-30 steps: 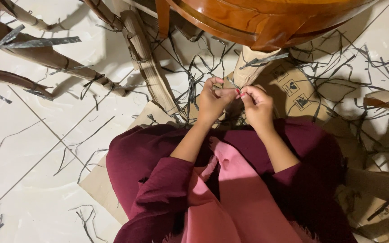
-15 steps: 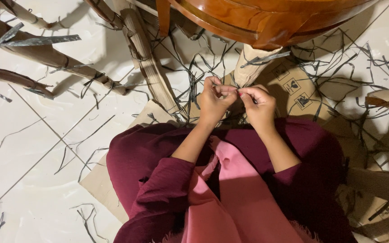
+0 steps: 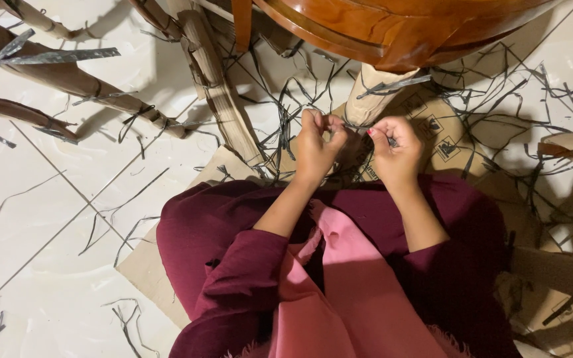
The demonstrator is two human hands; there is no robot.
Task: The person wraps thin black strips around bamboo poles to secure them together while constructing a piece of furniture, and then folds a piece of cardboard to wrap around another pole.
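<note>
I sit on flattened cardboard on a white tiled floor, in dark red clothes with a pink cloth in my lap. My left hand and my right hand are raised close together in front of me, fingers pinched on a thin dark strip stretched between them. A rolled cardboard tube stands just beyond my hands. Whether the strip touches the tube is unclear.
A polished wooden furniture piece overhangs at the top. Long brown rolled tubes lie across the floor at upper left, another tube runs toward my hands. Several thin dark strips litter the tiles and cardboard.
Both hands stay together in nearly the same spot; the fingers shift slightly on the strip. Nothing else has moved.
</note>
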